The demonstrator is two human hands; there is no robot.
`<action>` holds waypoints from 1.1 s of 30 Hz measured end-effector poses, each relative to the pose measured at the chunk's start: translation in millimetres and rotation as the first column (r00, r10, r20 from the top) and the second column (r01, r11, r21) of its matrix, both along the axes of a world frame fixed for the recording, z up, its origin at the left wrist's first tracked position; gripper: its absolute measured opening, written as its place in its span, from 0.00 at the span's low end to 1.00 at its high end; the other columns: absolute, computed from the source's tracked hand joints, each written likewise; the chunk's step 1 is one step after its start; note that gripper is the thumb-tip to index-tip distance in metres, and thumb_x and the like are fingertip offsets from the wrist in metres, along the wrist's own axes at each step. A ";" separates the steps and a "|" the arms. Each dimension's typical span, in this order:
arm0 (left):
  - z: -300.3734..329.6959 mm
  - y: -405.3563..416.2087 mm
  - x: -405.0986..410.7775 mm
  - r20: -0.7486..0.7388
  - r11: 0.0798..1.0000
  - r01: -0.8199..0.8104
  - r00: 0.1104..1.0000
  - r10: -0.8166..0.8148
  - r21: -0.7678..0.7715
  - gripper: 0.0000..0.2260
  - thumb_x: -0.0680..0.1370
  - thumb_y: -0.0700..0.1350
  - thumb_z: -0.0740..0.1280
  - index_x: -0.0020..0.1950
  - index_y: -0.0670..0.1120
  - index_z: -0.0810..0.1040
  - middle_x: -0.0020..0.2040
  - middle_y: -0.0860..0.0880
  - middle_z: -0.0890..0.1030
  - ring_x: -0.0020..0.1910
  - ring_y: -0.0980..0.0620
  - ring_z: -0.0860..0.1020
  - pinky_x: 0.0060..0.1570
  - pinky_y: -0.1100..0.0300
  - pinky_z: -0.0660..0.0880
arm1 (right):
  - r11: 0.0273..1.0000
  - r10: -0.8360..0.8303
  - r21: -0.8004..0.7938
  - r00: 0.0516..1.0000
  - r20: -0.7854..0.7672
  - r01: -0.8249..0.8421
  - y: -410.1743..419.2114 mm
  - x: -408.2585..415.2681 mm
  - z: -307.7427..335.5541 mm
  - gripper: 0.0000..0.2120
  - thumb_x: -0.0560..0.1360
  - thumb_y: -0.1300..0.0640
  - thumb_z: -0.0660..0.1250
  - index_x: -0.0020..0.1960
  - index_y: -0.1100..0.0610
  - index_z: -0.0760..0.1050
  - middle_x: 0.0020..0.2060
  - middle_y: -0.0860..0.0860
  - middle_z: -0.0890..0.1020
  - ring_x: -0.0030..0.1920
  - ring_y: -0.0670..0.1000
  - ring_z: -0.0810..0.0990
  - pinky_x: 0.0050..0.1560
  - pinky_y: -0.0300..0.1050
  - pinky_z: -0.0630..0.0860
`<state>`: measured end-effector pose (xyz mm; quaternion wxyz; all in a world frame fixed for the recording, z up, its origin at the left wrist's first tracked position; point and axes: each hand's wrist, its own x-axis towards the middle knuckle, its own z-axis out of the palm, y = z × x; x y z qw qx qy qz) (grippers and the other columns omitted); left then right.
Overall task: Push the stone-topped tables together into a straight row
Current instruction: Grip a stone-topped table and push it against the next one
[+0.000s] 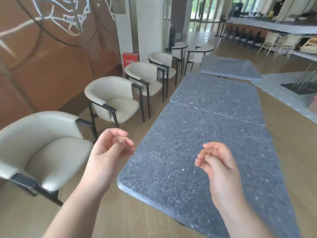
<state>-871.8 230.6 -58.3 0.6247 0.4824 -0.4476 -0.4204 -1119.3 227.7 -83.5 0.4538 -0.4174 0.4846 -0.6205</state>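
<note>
Three grey speckled stone-topped tables run away from me. The nearest table [180,177] butts against the middle table [219,97] with only a thin seam between them. The far table [229,67] stands apart behind a gap and sits skewed and shifted right. My left hand [109,148] hovers just off the nearest table's left edge, palm up, fingers loosely curled, holding nothing. My right hand [217,162] floats above the nearest tabletop, fingers loosely curled and empty. Neither hand touches a table.
A line of cream armchairs with black frames stands along the left, the closest chair [44,152] right beside my left arm. A red fire-extinguisher box [130,60] sits by the wall. A pale stone platform [283,93] lies at right; more chairs and a counter at far right.
</note>
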 end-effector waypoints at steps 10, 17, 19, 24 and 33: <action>8.6 -64.6 176.4 0.041 0.997 0.076 0.996 -0.075 -0.018 0.08 0.82 0.32 0.58 0.53 0.40 0.75 0.41 0.44 0.81 0.42 0.43 0.81 0.52 0.46 0.78 | 0.995 -0.015 -0.098 1.000 -0.026 0.012 -67.2 185.7 21.7 0.16 0.78 0.75 0.54 0.51 0.59 0.75 0.35 0.50 0.80 0.38 0.51 0.78 0.48 0.50 0.77; 15.0 -121.5 260.0 -0.013 0.991 0.131 0.991 -0.131 0.016 0.07 0.82 0.33 0.59 0.53 0.40 0.76 0.41 0.45 0.81 0.41 0.44 0.81 0.50 0.51 0.80 | 0.992 -0.076 -0.108 0.996 -0.045 0.071 -111.6 267.1 27.3 0.16 0.78 0.76 0.53 0.51 0.60 0.73 0.35 0.50 0.80 0.38 0.50 0.78 0.48 0.49 0.77; 10.7 -140.6 270.9 -0.006 0.987 0.152 0.988 -0.152 0.041 0.07 0.82 0.34 0.59 0.53 0.40 0.76 0.41 0.45 0.81 0.41 0.44 0.81 0.49 0.54 0.81 | 0.991 -0.098 -0.101 0.993 -0.059 0.092 -127.0 273.7 25.0 0.16 0.78 0.76 0.53 0.52 0.60 0.73 0.35 0.49 0.80 0.38 0.50 0.77 0.49 0.50 0.77; -0.2 -213.3 291.8 -0.003 0.974 0.213 0.977 -0.213 0.074 0.07 0.82 0.35 0.59 0.54 0.40 0.76 0.42 0.44 0.81 0.42 0.45 0.81 0.51 0.49 0.80 | 0.983 -0.178 -0.063 0.981 -0.074 0.173 -184.7 294.5 7.5 0.15 0.78 0.75 0.54 0.52 0.60 0.74 0.35 0.49 0.80 0.38 0.50 0.78 0.49 0.51 0.77; -22.0 -385.0 340.3 0.051 0.969 0.210 0.975 -0.218 0.127 0.10 0.81 0.33 0.58 0.51 0.42 0.78 0.40 0.43 0.80 0.41 0.43 0.80 0.44 0.58 0.81 | 0.961 -0.272 0.062 0.962 0.019 0.271 -358.3 336.0 -35.4 0.16 0.77 0.76 0.53 0.50 0.60 0.74 0.35 0.51 0.79 0.37 0.51 0.78 0.45 0.46 0.78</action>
